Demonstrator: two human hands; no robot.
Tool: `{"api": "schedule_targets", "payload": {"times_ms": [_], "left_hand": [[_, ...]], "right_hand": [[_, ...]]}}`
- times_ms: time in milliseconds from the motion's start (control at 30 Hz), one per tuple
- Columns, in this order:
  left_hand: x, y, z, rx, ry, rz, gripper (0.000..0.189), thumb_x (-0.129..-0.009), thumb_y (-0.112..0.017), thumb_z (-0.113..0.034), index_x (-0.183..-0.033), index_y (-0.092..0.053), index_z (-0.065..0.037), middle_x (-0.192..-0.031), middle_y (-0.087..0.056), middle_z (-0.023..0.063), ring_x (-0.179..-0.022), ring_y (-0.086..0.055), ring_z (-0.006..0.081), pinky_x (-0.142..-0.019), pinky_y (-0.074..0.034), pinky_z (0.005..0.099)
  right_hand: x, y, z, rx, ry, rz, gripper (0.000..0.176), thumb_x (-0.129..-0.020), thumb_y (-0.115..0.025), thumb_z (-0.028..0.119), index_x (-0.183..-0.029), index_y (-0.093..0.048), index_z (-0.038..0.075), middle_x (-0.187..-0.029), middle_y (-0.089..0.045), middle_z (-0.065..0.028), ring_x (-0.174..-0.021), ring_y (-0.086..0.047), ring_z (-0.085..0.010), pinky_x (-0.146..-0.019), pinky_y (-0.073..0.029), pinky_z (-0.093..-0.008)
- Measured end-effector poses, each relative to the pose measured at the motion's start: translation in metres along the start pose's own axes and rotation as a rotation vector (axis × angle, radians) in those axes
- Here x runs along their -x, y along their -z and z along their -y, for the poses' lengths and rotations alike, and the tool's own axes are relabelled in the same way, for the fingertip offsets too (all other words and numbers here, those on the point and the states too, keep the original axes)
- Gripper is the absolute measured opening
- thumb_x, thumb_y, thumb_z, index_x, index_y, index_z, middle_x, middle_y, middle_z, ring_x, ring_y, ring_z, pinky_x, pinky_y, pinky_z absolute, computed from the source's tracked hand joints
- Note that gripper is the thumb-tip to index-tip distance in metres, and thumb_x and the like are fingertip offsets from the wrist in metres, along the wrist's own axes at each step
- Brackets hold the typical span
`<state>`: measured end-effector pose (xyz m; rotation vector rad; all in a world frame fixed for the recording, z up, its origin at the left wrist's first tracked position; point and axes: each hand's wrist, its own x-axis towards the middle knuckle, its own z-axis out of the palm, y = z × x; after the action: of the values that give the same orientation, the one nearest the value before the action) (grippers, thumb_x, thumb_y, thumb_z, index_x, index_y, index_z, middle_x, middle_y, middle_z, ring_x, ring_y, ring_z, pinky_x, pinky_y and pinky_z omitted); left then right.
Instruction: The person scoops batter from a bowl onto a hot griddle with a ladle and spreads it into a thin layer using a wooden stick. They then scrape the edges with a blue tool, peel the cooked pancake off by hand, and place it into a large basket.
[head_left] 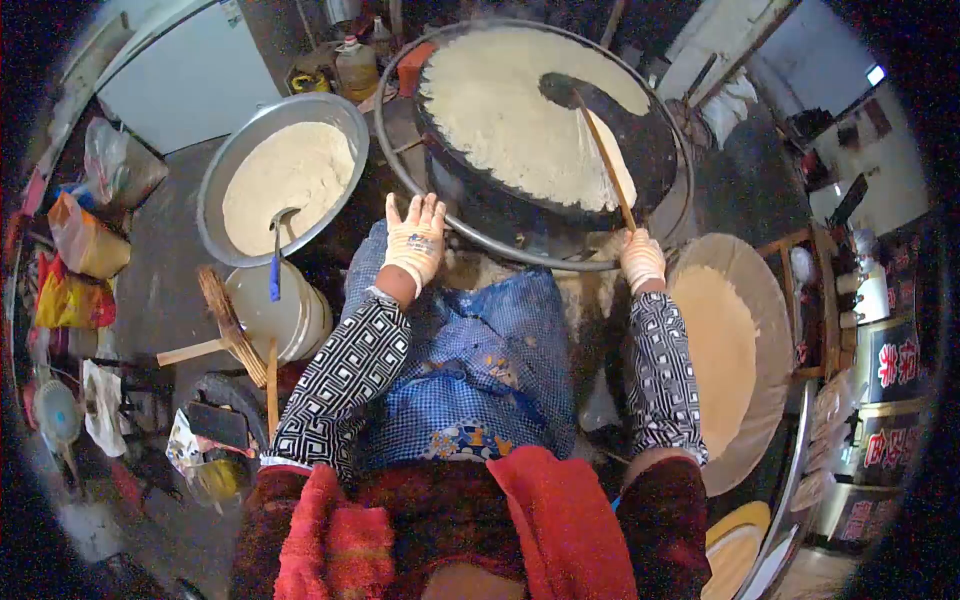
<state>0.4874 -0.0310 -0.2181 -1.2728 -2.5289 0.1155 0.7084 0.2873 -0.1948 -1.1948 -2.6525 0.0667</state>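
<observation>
A large round black griddle (648, 150) carries a wide layer of pale batter (510, 100), with dark bare surface showing toward the right. My right hand (643, 260), in a white glove, is closed round the lower end of a long wooden stick (606, 160). That stick reaches across the griddle, its far end at a dark patch in the batter. My left hand (414, 238), also gloved, lies palm down with fingers spread over my blue checked apron (470, 350). Its fingertips are right by the metal ring (480, 230) round the griddle.
On the left stands a metal basin (215, 190) of pale batter with a blue-handled ladle (277, 255). Below it, a white bucket (310, 310) has a brush (228, 325) across it. A round tray (765, 290) holding a tan flat sheet lies at the right.
</observation>
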Motion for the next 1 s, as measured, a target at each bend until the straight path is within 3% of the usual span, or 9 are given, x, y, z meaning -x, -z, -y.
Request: {"api": "schedule_targets", "payload": {"times_ms": [167,233,333,467,567,700,800,833,1000], "left_hand": [[-0.006,0.025,-0.012,0.135,0.163,-0.053,0.057,-0.073,-0.063,-0.032,-0.124,-0.052,-0.006,-0.136,-0.044,0.0111,-0.128,-0.039,0.0279,-0.104,-0.012,0.0663],[0.000,0.051,-0.040,0.285,-0.022,-0.039,0.055,-0.071,-0.064,-0.033,-0.119,-0.055,-0.007,-0.130,-0.050,0.0115,-0.124,-0.043,0.0275,-0.104,-0.015,0.0658],[0.013,0.044,-0.076,0.257,-0.117,0.164,0.051,-0.086,-0.046,-0.025,-0.133,-0.045,-0.004,-0.142,-0.040,0.0122,-0.134,-0.032,0.0260,-0.109,-0.007,0.0624],[0.021,0.029,-0.065,0.188,-0.109,-0.132,0.043,-0.085,-0.045,-0.017,-0.125,-0.052,-0.002,-0.133,-0.049,0.0130,-0.129,-0.040,0.0272,-0.109,-0.016,0.0587],[0.018,0.021,-0.057,0.194,-0.115,-0.077,0.045,-0.085,-0.044,-0.014,-0.128,-0.049,-0.001,-0.135,-0.048,0.0130,-0.131,-0.039,0.0264,-0.110,-0.013,0.0587],[0.016,0.027,-0.045,0.198,-0.086,-0.031,0.045,-0.086,-0.043,-0.014,-0.128,-0.048,-0.001,-0.136,-0.047,0.0125,-0.131,-0.038,0.0259,-0.110,-0.012,0.0589],[0.016,0.028,-0.040,0.148,-0.073,-0.024,0.045,-0.086,-0.043,-0.015,-0.129,-0.048,-0.002,-0.137,-0.046,0.0116,-0.131,-0.039,0.0257,-0.110,-0.012,0.0598],[0.016,0.026,-0.038,0.153,-0.066,-0.022,0.044,-0.088,-0.040,-0.015,-0.129,-0.048,-0.002,-0.137,-0.047,0.0115,-0.131,-0.039,0.0256,-0.110,-0.012,0.0602],[0.009,0.023,-0.024,0.129,-0.033,0.026,0.042,-0.090,-0.036,-0.014,-0.129,-0.048,-0.004,-0.137,-0.047,0.0103,-0.130,-0.040,0.0239,-0.110,-0.011,0.0614]], "right_hand": [[0.020,0.002,0.008,0.016,0.098,0.015,0.028,-0.092,-0.046,0.031,-0.092,-0.049,0.004,-0.069,-0.060,-0.0235,-0.066,-0.060,-0.0431,-0.060,-0.047,-0.0533],[0.001,-0.008,0.000,0.041,0.061,-0.015,0.026,-0.091,-0.048,0.031,-0.093,-0.049,0.005,-0.071,-0.061,-0.0239,-0.067,-0.060,-0.0436,-0.061,-0.047,-0.0536],[0.010,-0.003,0.012,0.066,0.098,-0.019,0.026,-0.090,-0.049,0.032,-0.094,-0.050,0.006,-0.074,-0.062,-0.0249,-0.069,-0.060,-0.0447,-0.062,-0.047,-0.0544],[0.025,0.000,0.000,0.090,0.124,0.040,0.029,-0.092,-0.045,0.033,-0.092,-0.052,0.005,-0.074,-0.062,-0.0256,-0.070,-0.060,-0.0458,-0.062,-0.046,-0.0548],[0.010,-0.002,-0.004,0.090,0.027,-0.030,0.026,-0.092,-0.047,0.031,-0.091,-0.051,0.005,-0.071,-0.061,-0.0261,-0.068,-0.060,-0.0449,-0.062,-0.047,-0.0548],[0.033,0.003,0.018,0.075,0.262,-0.064,0.024,-0.091,-0.049,0.030,-0.086,-0.052,0.007,-0.068,-0.061,-0.0242,-0.063,-0.060,-0.0442,-0.055,-0.047,-0.0535],[0.005,-0.038,-0.054,0.138,0.317,-0.044,0.026,-0.091,-0.048,0.033,-0.085,-0.054,0.008,-0.069,-0.062,-0.0229,-0.066,-0.061,-0.0430,-0.057,-0.048,-0.0512],[0.001,-0.027,-0.051,-0.057,0.088,0.015,0.027,-0.093,-0.047,0.032,-0.087,-0.056,0.006,-0.073,-0.062,-0.0233,-0.069,-0.061,-0.0435,-0.060,-0.047,-0.0518],[0.003,0.000,-0.007,0.161,0.076,0.027,0.032,-0.093,-0.044,0.034,-0.089,-0.057,0.005,-0.076,-0.063,-0.0253,-0.073,-0.060,-0.0446,-0.064,-0.046,-0.0539]]}}
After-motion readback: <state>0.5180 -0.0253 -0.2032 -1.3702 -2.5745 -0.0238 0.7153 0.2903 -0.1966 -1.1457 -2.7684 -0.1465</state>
